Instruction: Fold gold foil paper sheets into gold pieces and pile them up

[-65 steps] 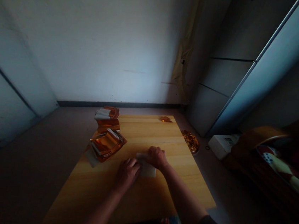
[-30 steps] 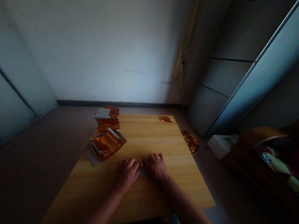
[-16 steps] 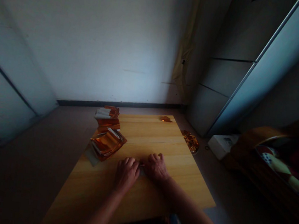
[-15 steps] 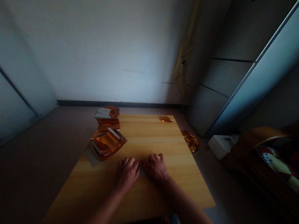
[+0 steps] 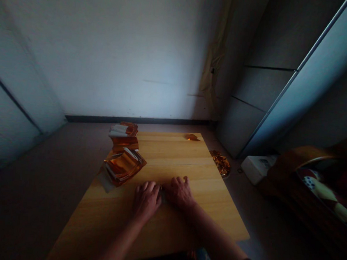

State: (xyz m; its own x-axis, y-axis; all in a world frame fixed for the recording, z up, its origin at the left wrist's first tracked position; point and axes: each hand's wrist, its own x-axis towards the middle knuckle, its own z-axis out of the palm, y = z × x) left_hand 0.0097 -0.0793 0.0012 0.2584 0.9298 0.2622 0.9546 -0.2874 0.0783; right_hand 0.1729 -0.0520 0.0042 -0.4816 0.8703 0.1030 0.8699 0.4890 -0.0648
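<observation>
Close together on the wooden table (image 5: 208, 208), my left hand (image 5: 147, 199) and my right hand (image 5: 180, 193) rest with curled fingers. Between them shows a small greyish piece of paper (image 5: 163, 197), mostly covered by the hands; its shape is hard to make out in the dim light. The fingers of both hands are closed at its edges. Beyond my left hand lies a loose stack of shiny copper-coloured foil paper (image 5: 123, 166) with pale undersides.
A second batch of foil paper (image 5: 124, 130) lies at the table's far left corner. One folded foil piece (image 5: 193, 137) sits at the far right. Beside the right edge, crumpled-looking orange foil pieces (image 5: 220, 164) are heaped low down. A white box (image 5: 256, 169) stands near a wooden seat (image 5: 307, 156).
Both hands stay nearly in place, with only small finger shifts at the paper piece. The view has tilted very slightly; the foil stacks have not visibly moved.
</observation>
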